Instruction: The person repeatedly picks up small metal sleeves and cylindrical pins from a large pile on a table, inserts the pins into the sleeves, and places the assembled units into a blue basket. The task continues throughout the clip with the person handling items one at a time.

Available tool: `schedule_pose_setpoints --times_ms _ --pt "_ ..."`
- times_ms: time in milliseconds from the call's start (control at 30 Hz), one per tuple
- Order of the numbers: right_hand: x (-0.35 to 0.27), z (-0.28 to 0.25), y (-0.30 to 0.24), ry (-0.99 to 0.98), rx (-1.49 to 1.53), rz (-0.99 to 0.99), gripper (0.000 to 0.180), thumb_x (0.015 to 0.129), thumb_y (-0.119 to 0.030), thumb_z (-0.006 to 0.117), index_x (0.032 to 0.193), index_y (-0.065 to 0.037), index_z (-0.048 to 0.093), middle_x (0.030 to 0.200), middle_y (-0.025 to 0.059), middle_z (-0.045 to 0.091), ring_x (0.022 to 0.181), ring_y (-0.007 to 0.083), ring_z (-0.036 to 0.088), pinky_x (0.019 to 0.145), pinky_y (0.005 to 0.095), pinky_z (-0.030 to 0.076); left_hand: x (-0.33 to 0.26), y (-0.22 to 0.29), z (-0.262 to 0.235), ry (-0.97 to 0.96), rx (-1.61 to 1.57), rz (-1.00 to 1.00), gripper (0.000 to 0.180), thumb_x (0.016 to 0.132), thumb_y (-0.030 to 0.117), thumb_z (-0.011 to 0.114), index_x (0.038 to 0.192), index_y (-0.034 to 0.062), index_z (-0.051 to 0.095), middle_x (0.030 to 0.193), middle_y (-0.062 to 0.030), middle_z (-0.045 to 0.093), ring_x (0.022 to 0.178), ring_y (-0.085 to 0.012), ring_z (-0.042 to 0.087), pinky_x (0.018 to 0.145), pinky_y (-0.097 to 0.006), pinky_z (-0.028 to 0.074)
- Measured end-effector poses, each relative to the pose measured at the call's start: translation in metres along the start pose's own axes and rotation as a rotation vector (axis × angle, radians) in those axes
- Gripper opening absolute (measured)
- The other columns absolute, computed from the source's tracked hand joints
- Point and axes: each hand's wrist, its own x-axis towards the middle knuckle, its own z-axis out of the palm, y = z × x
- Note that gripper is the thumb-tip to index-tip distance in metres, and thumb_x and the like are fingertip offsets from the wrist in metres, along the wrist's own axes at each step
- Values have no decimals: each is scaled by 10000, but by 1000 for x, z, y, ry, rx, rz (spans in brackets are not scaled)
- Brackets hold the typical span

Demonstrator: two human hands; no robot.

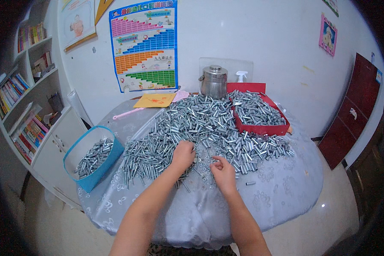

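Note:
A wide heap of silvery metal parts (179, 123) covers the middle of the table. Long thin bolts (143, 160) lie on its left side, short metal sleeves (247, 153) on its right. My left hand (184, 154) is closed at the front of the heap, over the bolts; its fingertips are turned away, so what they hold is hidden. A little nearer and to the right, my right hand (223, 173) has its fingers curled in with thumb and forefinger close together; anything between them is too small to make out. Small loose pieces (205, 164) lie between the hands.
A blue fabric bin (104, 164) with finished-looking metal pieces stands at the table's left edge. At the back right is a red box (262, 129) full of similar parts. Behind the heap stand a steel pot (214, 83), a spray bottle (241, 77) and a yellow envelope (155, 100).

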Motion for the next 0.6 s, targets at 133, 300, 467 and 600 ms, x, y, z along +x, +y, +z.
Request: schedule_pose_setpoints --times_ms 133,300,467,600 --pt "4 2 5 -29 361 51 297 770 -55 587 1053 -6 511 800 91 614 705 147 599 616 250 470 -15 12 -28 -118 -811 -458 211 711 89 659 853 -30 558 829 -138 594 751 -237 606 650 -304 503" --pt "-4 10 -22 -20 669 22 293 778 -2 592 1041 6 462 811 86 591 730 144 594 645 230 483 -57 15 -59 -123 -1515 -754 213 780 -10 574 977 -52 503 897 -139 584 806 -214 609 743 -278 525" --pt "-11 18 -32 -3 718 -36 266 775 21 592 1005 11 459 807 84 582 731 142 594 656 231 487 -83 20 -66 -93 -1628 -803 197 772 -1 586 962 -23 538 917 -126 588 842 -217 604 772 -298 518" --pt "-13 19 -27 -64 707 -50 274 771 27 597 1008 10 459 832 88 580 753 138 591 674 223 479 -93 22 -59 -107 -1659 -833 174 765 -6 595 931 -22 544 897 -123 595 839 -224 605 772 -300 517"
